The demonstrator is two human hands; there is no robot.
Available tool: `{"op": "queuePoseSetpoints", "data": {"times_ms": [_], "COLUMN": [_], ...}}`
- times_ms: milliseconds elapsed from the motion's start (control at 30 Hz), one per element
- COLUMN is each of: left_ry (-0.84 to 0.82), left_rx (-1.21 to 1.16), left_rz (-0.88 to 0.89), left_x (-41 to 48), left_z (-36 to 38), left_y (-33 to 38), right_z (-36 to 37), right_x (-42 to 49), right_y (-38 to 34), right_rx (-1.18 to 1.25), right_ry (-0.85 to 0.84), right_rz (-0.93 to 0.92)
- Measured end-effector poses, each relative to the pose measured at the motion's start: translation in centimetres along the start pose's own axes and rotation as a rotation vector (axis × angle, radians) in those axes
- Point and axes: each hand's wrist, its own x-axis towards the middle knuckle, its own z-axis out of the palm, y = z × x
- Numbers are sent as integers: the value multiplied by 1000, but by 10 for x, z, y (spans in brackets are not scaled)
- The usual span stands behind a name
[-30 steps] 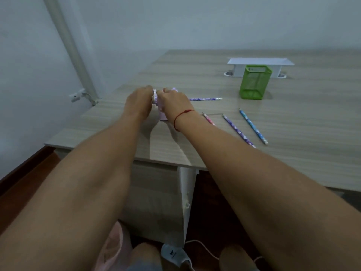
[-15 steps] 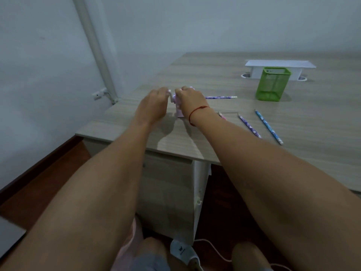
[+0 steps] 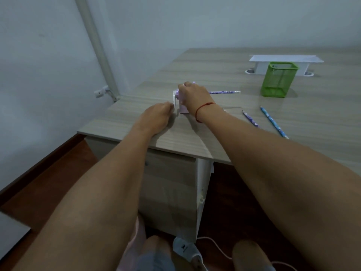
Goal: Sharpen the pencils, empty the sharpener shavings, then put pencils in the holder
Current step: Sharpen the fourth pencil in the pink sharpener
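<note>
Sharpener point(image 3: 183, 109) stands on desk point(image 3: 195, 137) near left front corner. Right hand point(image 3: 195, 94): grip closed over sharpener top. Left hand point(image 3: 156, 116): fingers curled, grip pinching crank point(image 3: 174, 97). Inserted pencil point(image 3: 224, 92) points toward green holder point(image 3: 279, 80). Purple pencil point(image 3: 251, 119) and blue pencil point(image 3: 273, 122) lie loose on desk beside right forearm.

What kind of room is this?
Probably a study or office corner: a wooden desk, a green mesh pencil holder, loose pencils and a hand-crank sharpener.
</note>
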Motion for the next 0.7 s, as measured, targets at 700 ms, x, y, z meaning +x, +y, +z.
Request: {"op": "queuePoseSetpoints", "data": {"times_ms": [700], "left_ry": [73], "left_rx": [163], "left_rz": [-114], "left_x": [68], "left_z": [1], "left_y": [-9], "right_z": [-5], "right_x": [3], "right_y": [4], "right_rx": [-27], "right_ry": [-18], "right_rz": [-48]}}
